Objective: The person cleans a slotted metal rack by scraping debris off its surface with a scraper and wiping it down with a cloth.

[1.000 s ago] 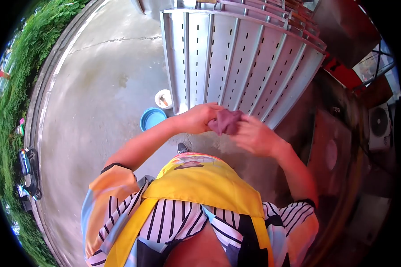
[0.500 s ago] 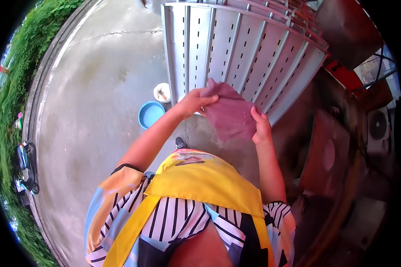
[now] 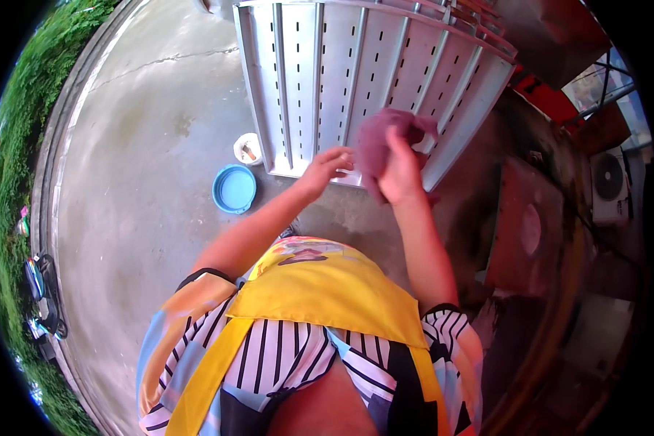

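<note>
A purple-red cloth [image 3: 376, 138] hangs bunched over my right hand [image 3: 401, 168], whose thumb lies on top of it. My left hand [image 3: 325, 171] is just left of the cloth, apart from it, with its fingers spread and nothing in them. Beyond both hands stands a large slotted metal panel [image 3: 334, 80] with raised ribs. The cloth overlaps the lower part of the panel in view; whether it touches the metal cannot be made out.
A blue basin [image 3: 235, 189] and a white bucket [image 3: 247, 148] with something brown inside are on the concrete floor at the panel's lower left. More metal frames stack behind the panel. A reddish board [image 3: 525, 229] stands at the right.
The cloth was spread between both hands and is now bunched on my right hand, which has moved up and left. My left hand has let go of it. The view has shifted slightly.
</note>
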Demonstrator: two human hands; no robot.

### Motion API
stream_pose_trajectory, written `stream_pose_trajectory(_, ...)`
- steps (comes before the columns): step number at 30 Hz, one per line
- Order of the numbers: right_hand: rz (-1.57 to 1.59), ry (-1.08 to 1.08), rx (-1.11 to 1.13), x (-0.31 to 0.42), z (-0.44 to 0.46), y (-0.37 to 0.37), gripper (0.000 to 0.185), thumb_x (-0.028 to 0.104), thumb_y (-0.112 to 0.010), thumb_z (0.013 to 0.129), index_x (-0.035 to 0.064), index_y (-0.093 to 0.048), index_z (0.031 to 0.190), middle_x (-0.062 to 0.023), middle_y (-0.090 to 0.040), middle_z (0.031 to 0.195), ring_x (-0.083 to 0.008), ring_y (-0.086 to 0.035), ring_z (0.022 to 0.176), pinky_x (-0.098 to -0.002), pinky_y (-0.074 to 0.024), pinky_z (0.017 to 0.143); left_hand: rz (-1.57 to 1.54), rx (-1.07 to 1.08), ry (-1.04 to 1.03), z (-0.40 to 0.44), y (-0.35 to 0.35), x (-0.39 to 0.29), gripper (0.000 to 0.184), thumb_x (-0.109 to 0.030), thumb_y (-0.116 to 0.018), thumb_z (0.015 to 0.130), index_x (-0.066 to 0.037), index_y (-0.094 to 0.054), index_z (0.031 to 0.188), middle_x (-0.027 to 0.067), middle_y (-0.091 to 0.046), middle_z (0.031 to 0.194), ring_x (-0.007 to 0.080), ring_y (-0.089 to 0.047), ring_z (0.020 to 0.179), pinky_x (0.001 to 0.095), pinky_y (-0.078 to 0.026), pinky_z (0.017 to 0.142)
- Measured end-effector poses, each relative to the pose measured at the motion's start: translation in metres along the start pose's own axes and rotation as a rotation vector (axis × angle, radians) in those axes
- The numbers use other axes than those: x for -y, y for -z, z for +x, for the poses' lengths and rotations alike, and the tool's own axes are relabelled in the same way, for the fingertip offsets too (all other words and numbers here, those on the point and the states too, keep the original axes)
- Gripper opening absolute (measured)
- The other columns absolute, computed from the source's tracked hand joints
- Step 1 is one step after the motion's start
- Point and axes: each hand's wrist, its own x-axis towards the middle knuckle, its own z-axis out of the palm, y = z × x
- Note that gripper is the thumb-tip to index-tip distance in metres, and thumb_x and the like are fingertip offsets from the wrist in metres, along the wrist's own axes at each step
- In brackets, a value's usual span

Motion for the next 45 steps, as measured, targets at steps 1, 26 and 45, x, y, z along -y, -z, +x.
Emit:
stream_pose_trajectory(1, -0.198, -0.011, 0.078, -0.026, 0.005, 0.002, 0.034, 0.025, -0.062, 0.091, 0.0050, -0.054, 0.118, -0.0081, -0.060, 0.112, -0.0155, -0.058, 0.102, -0.0324, -0.0449, 0.093, -0.031, 0.090, -0.057, 0.001, -0.018, 0.006, 0.035, -0.025, -0.057, 0.091, -0.006, -0.055, 0.120, 0.0101, -0.059, 0.113, 0.0174, -0.057, 0.102, 0.0325, -0.047, 0.086)
stream_pose_trajectory(26, -1.002, 0.227, 0.301, 0.012, -0.051, 0.064, 0.025, 0.017, -0.054, 0.091, 0.0015, -0.059, 0.111, -0.0099, -0.063, 0.103, -0.0203, -0.060, 0.097, -0.0344, -0.0473, 0.087, 0.486, 0.530, 0.146, -0.026, 0.007, -0.042, 0.039, -0.019, -0.058, 0.090, -0.006, -0.052, 0.127, 0.0086, -0.056, 0.124, 0.0167, -0.054, 0.111, 0.0329, -0.045, 0.090)
stream_pose_trajectory(45, -0.592, -0.139, -0.249, 0.049, -0.006, 0.220, 0.049, 0.036, -0.049, 0.096, 0.0032, -0.045, 0.132, -0.0115, -0.050, 0.132, -0.0226, -0.046, 0.124, -0.0372, -0.0367, 0.104, -0.489, 0.339, 0.448, 0.030, -0.040, -0.043, 0.038, -0.019, -0.062, 0.091, 0.000, -0.054, 0.123, 0.0121, -0.061, 0.118, 0.0229, -0.060, 0.109, 0.0374, -0.046, 0.098)
